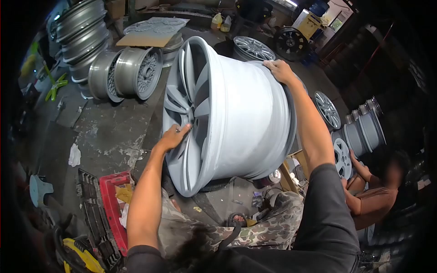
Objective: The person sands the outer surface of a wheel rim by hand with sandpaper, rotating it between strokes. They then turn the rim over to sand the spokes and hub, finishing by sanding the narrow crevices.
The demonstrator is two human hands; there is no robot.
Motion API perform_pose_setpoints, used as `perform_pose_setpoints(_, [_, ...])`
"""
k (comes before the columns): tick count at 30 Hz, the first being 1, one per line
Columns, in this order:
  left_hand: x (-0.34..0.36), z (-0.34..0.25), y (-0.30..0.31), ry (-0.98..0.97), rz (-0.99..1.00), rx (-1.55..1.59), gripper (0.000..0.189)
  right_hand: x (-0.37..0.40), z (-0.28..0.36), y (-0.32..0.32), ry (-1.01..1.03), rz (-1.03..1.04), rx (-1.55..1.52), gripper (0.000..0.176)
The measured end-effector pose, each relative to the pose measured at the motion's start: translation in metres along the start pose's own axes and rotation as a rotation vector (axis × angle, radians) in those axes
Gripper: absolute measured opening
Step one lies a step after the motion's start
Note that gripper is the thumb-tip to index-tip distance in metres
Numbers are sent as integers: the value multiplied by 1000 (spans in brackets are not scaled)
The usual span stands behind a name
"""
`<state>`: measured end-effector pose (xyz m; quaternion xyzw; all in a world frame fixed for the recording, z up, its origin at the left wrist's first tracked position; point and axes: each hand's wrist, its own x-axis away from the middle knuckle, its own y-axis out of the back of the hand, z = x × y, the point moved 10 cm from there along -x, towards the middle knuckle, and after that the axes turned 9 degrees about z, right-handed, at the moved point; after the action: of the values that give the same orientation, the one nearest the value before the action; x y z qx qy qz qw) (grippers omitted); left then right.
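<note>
Here we are, looking down over camouflage trousers [273, 216], and the big grey wheel [250, 113] fills the middle of our view, tilted on its side just in front of the knees, spoked face to the left and smooth barrel to the right! Our left hand [174, 136] is clamped on a spoke beside the hub, some fingers lost to sight behind it, while our right hand [280, 72] is closed over the far edge of the barrel, up at the top. The two hands are well apart, with the width of the barrel between them. What the wheel rests on, we can't tell. Around us, a red crate [107, 204] with crumpled paper [124, 193] inside sits by our left leg, near a pale blue stool [40, 189]. Beyond, we spot two mesh wheels [148, 75] beside a tall stack of rims [84, 34], and a grey-marked board [154, 34] behind them. Over on our right, a co-worker [375, 200] sits low, one hand touching a smaller grey wheel [342, 159].
</note>
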<state>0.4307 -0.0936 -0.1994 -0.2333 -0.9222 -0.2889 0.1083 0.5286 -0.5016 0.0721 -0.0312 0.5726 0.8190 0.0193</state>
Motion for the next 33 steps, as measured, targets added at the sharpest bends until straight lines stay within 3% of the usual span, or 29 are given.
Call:
perform_pose_setpoints(1, [-8, 6, 2, -20, -10, 36, 89, 20, 3, 1, -7, 5, 5, 42])
perform_pose_setpoints(4, [-46, 44, 0, -46, -28, 84, 89, 134, 21, 9, 101, -315, 109, 38])
perform_pose_setpoints(7, [-49, 66, -7, 180, 14, 396, 89, 276, 40, -38, 50, -574, 45, 42])
perform_pose_setpoints(8, [-53, 68, -12, 181, 17, 403, 89, 316, 29, -73, -13, -584, 6, 43])
perform_pose_setpoints(10, [-53, 61, 9, 122, -301, -168, 79, 389, 10, -152, -240, -501, -231, 43])
perform_pose_setpoints(12, [-37, 43, 11, 124, -322, -182, 75, 438, 7, -222, -322, -304, -57, 41])
perform_pose_setpoints(13, [-28, 35, 10, 128, -341, -199, 71, 450, 25, -247, -162, -140, 95, 41])
perform_pose_setpoints(14, [-28, 36, 9, 133, -346, -198, 71, 460, 21, -243, -230, -215, -24, 39])
perform_pose_setpoints(16, [-25, 28, 17, 2, -495, -213, 69, 457, 19, -225, -272, -270, -144, 37])
perform_pose_setpoints(19, [-32, 33, 13, -6, -433, -132, 72, 443, 10, -154, -362, -504, -238, 37])
perform_pose_setpoints(22, [-52, 45, -11, 14, -137, -46, 82, 400, 36, -104, -135, -656, -86, 37])
perform_pose_setpoints(25, [-51, 45, -14, 31, -149, -1, 83, 341, 49, -59, -25, -794, 114, 35])
perform_pose_setpoints(30, [-62, 58, -16, 82, -81, -6, 89, 245, 66, -1, 64, -708, 111, 34])
perform_pose_setpoints(33, [-68, 64, -17, 107, -39, 92, 86, 279, 41, -25, -93, -739, -37, 38])
